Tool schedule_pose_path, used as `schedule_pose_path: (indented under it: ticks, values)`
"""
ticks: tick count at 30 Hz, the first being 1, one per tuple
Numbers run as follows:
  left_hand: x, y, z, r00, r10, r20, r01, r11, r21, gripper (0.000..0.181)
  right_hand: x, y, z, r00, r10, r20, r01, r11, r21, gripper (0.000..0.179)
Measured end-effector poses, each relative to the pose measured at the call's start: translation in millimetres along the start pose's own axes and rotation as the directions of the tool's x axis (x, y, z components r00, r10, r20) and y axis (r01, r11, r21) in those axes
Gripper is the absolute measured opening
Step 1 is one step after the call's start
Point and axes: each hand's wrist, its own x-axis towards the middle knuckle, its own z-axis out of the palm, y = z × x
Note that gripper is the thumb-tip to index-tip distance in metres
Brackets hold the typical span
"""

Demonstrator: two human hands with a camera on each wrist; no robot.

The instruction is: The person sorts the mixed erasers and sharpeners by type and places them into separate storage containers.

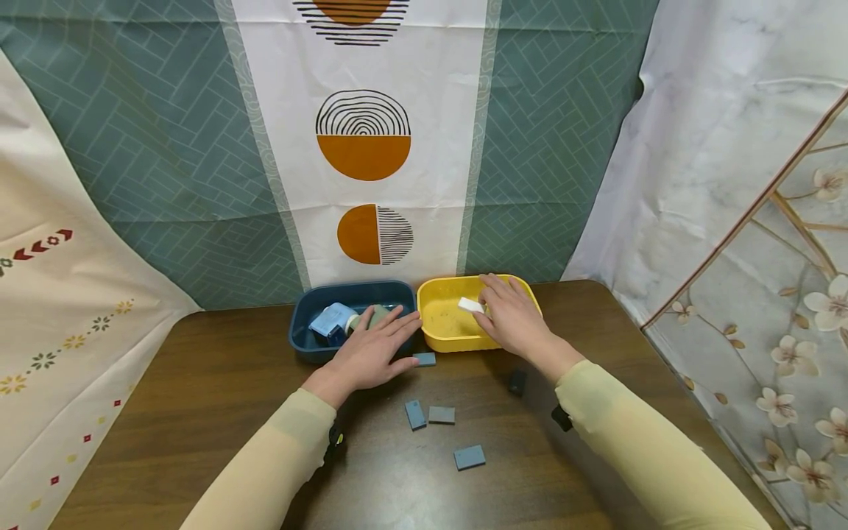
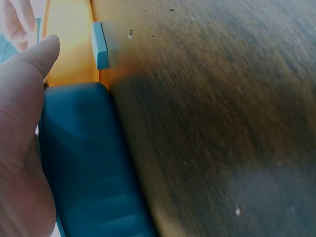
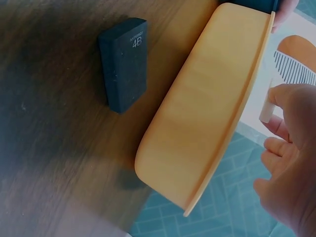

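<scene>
Between thumb and fingers, my right hand (image 1: 515, 315) pinches a small white eraser (image 1: 470, 305) above the yellow bin (image 1: 464, 344). In the right wrist view the white eraser (image 3: 267, 109) sticks out from the fingertips, beyond the bin's rim. My left hand (image 1: 372, 349) is spread with extended fingers over the right part of the dark blue bin (image 1: 306, 352) and holds nothing. That bin contains a light blue packet (image 1: 333, 319), a small dark blue box (image 1: 336, 336) and a grey-green item (image 1: 379, 316), partly hidden by the hand.
Several blue-grey blocks lie on the wooden table: one (image 1: 425, 359) by the bins, two (image 1: 415, 415) side by side, another (image 1: 470, 457) closer to me. A black eraser (image 3: 123, 64) marked 4B lies before the yellow bin. A patterned curtain (image 1: 364, 243) hangs behind both bins.
</scene>
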Motion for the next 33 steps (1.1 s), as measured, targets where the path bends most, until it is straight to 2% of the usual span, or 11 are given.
schedule_pose_path:
  ticks: [7, 33]
  values:
    - [0.1, 0.5, 0.2, 1.0, 0.0, 0.002, 0.0, 1.0, 0.001, 0.078, 4.4, -1.1, 4.7, 0.999, 0.016, 0.034, -0.016, 1.0, 0.011, 0.024]
    - [-0.8, 0.6, -0.9, 1.0, -0.002, -0.001, 0.002, 1.0, 0.002, 0.078, 19.0, -8.4, 15.3, 0.997, 0.027, 0.069, -0.025, 0.999, -0.025, 0.026]
